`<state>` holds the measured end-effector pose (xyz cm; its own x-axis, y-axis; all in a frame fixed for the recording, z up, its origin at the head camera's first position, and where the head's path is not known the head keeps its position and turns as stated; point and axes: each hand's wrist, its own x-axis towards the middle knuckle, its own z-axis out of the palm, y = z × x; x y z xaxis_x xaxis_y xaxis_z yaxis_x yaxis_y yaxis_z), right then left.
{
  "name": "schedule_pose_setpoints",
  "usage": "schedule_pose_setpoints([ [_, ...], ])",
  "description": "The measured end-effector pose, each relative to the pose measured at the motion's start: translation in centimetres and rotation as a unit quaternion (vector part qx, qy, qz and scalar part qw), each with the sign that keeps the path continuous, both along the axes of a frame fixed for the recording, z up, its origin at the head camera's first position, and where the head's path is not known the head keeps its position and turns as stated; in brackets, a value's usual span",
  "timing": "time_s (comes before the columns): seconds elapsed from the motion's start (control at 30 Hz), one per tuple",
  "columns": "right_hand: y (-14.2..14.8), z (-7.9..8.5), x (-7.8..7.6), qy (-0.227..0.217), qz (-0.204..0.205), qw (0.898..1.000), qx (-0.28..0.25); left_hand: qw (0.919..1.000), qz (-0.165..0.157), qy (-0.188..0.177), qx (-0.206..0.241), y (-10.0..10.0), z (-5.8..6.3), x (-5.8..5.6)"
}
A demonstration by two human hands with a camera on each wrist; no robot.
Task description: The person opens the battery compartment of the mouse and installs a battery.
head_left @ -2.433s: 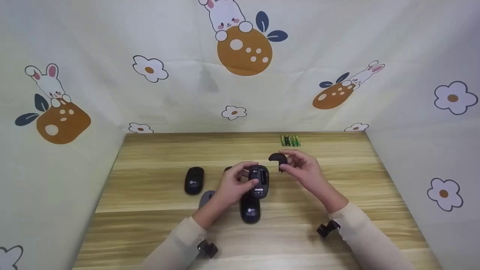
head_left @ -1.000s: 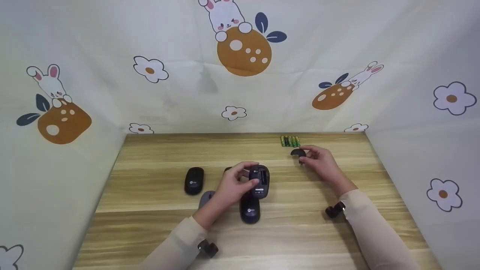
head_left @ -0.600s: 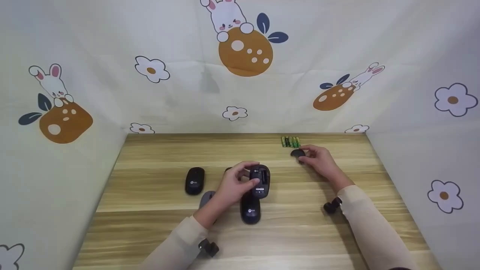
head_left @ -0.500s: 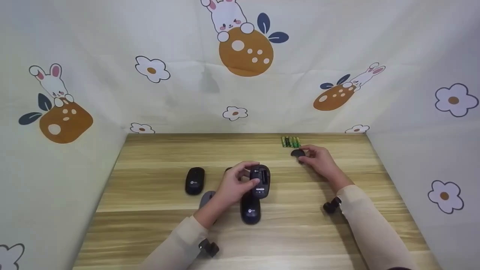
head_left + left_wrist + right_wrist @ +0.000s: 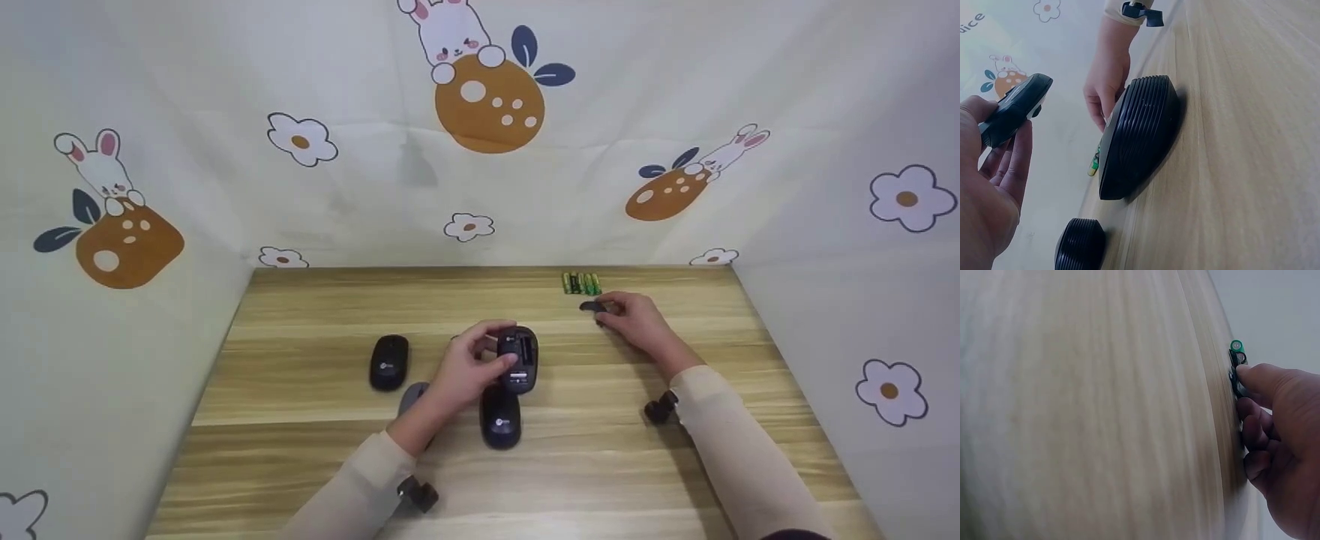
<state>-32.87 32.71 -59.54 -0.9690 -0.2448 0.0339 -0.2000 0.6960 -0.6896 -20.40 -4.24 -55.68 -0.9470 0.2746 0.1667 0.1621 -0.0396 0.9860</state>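
Black cover [image 5: 591, 306] pinched in right hand [image 5: 636, 321], just nearside of batteries [image 5: 582, 283]; left hand [image 5: 466, 367] grips mouse [image 5: 523, 373], underside showing, left and nearside of batteries. Careless sideways nudge from right hand could set batteries rolling.

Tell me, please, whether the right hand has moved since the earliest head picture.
Yes, the right hand has moved rightward, judged against the row of batteries in the head view.
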Motion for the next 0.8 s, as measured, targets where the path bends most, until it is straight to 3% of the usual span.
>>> schedule_pose_setpoints([
  [0.5, 0.1, -0.1, 0.1, -0.002, -0.008, 0.999, -0.033, 0.9999, -0.004, -0.016, -0.001, 0.0, 0.0, -0.2],
  [0.8, 0.1, 0.4, -1.0, 0.005, -0.043, 0.998, -0.047, 0.9999, 0.000, -0.014, 0.002, 0.0, 0.0, -0.2],
])
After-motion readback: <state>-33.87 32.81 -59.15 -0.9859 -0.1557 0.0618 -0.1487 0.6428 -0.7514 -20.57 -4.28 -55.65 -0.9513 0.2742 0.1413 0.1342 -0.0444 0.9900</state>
